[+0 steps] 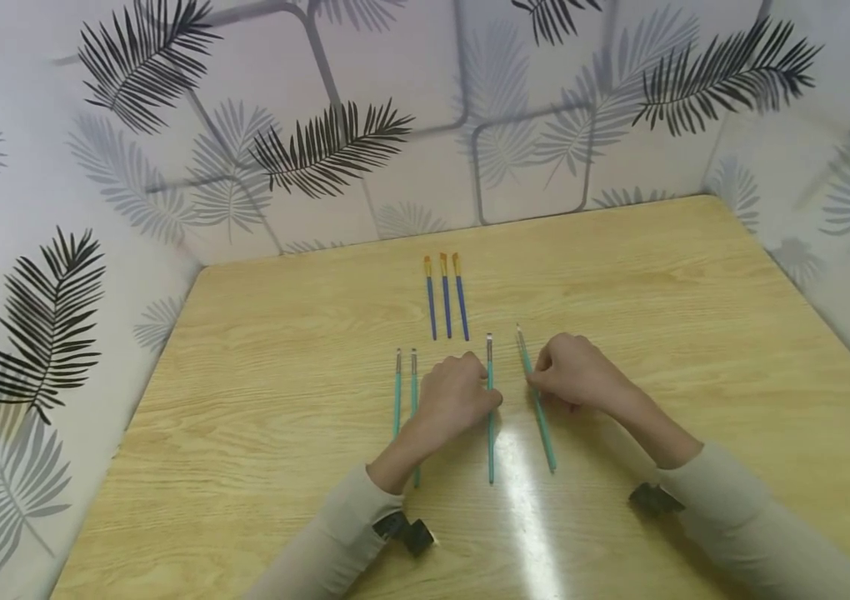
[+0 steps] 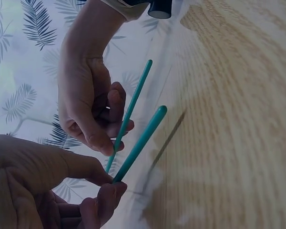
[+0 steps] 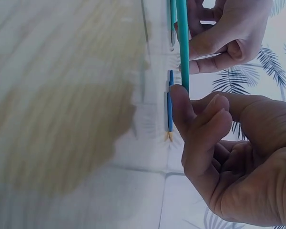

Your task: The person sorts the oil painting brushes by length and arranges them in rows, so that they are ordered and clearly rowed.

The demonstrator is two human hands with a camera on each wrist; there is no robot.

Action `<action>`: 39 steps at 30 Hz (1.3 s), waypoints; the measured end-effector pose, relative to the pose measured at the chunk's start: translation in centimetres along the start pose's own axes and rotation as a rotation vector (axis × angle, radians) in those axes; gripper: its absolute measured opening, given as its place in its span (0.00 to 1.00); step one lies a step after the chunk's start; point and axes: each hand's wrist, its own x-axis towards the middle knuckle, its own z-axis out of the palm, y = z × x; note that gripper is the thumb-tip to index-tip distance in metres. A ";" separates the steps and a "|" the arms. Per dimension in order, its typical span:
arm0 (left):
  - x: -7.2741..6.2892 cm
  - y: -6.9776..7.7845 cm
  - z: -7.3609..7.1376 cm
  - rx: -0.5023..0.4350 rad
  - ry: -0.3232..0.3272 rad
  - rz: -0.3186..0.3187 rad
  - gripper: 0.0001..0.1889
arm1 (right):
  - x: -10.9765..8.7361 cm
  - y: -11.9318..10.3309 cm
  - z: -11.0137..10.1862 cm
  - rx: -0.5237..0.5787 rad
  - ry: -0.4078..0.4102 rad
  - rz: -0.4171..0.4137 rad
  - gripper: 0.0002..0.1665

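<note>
My left hand (image 1: 457, 392) pinches a teal-handled paintbrush (image 1: 491, 442) between thumb and fingers. To its right, my right hand (image 1: 575, 371) pinches a second teal paintbrush (image 1: 545, 429), which slants with its tip toward the far left. Both handles look slightly raised off the wood in the left wrist view, where the left hand's brush (image 2: 142, 140) is the nearer one. Left of the left hand lie two more teal paintbrushes (image 1: 397, 396), one partly hidden behind that hand and wrist. The right wrist view shows the right hand (image 3: 219, 138) holding its brush (image 3: 182, 40) near-vertical in the picture.
Beyond the hands, three blue-handled paintbrushes (image 1: 447, 304) with orange bristles lie side by side on the wooden table (image 1: 282, 350). A leaf-patterned wall covering (image 1: 395, 175) borders the far and side edges. A bright reflection streaks the near tabletop.
</note>
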 end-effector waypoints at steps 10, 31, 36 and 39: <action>-0.5 -0.6 -0.9 -0.023 0.012 -0.018 0.06 | 0.3 -1.0 0.1 0.058 -0.009 0.035 0.13; -1.9 -2.4 -2.4 -0.044 0.012 -0.080 0.19 | 0.7 -2.2 1.6 0.129 -0.033 0.037 0.12; -2.1 -2.9 -2.6 -0.039 0.016 -0.097 0.19 | 1.1 -2.5 2.0 0.136 -0.046 0.006 0.12; -2.2 -3.2 -2.8 -0.033 0.023 -0.119 0.19 | 1.3 -2.6 2.2 0.137 -0.054 -0.013 0.11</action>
